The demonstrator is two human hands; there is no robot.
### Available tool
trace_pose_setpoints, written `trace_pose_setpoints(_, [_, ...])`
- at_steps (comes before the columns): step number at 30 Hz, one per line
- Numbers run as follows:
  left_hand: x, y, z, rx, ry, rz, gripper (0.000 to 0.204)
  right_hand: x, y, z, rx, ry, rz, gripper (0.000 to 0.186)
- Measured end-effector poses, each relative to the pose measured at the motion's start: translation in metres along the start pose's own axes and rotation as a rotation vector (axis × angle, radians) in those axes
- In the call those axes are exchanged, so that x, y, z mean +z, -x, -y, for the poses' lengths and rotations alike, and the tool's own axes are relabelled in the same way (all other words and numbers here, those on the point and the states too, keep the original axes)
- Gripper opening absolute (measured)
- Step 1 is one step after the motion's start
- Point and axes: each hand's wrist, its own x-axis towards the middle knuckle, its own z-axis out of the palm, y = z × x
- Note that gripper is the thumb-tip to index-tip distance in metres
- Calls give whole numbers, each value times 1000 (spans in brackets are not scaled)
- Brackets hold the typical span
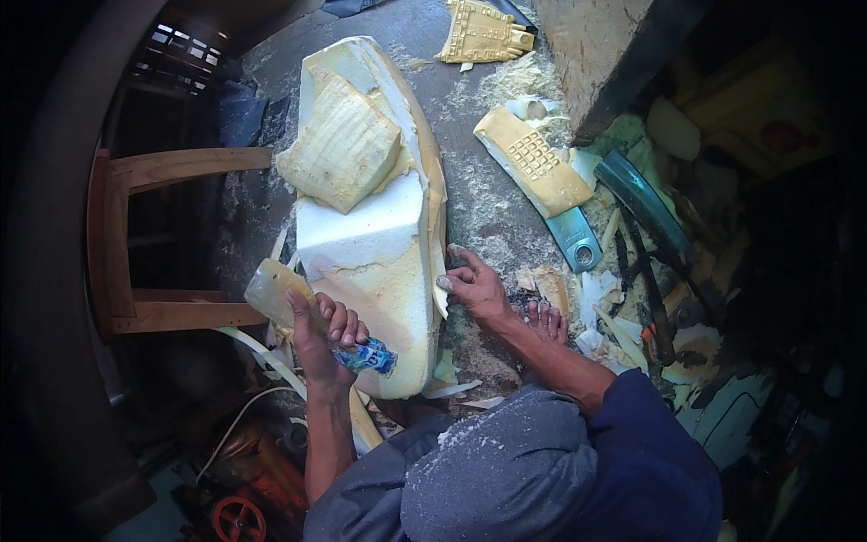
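Touching foam edge (434, 217), right hand (477, 287)

I see dusty grey floor (488, 206), foam block (366, 221) lying on it. Right of the block: pale dust (510, 83), gridded yellow piece (481, 34).

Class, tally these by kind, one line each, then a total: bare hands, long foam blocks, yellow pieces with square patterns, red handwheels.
Bare hands: 2 (left hand, right hand)
Long foam block: 1
Yellow pieces with square patterns: 2 (upper piece, lower piece)
Red handwheel: 1
Total: 6
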Motion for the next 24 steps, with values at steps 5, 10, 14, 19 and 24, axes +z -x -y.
trace_pose_setpoints(5, [5,0,-2,-11,-25,0,58,3,8,38,-98,257,-13,66])
trace_pose_setpoints(10, [-2,6,-15,66,35,0,58,9,24,98,-568,439,-198,52])
trace_pose_setpoints(14, [-9,7,-32,161,125,-9,57,41,40,122,-925,935,11,56])
trace_pose_setpoints(19, [-23,22,-51,253,180,-11,57,57,63,127,-1301,937,124,70])
trace_pose_setpoints(24, [-30,27,-58,297,241,-37,56,78,40,90,-1109,1289,361,60])
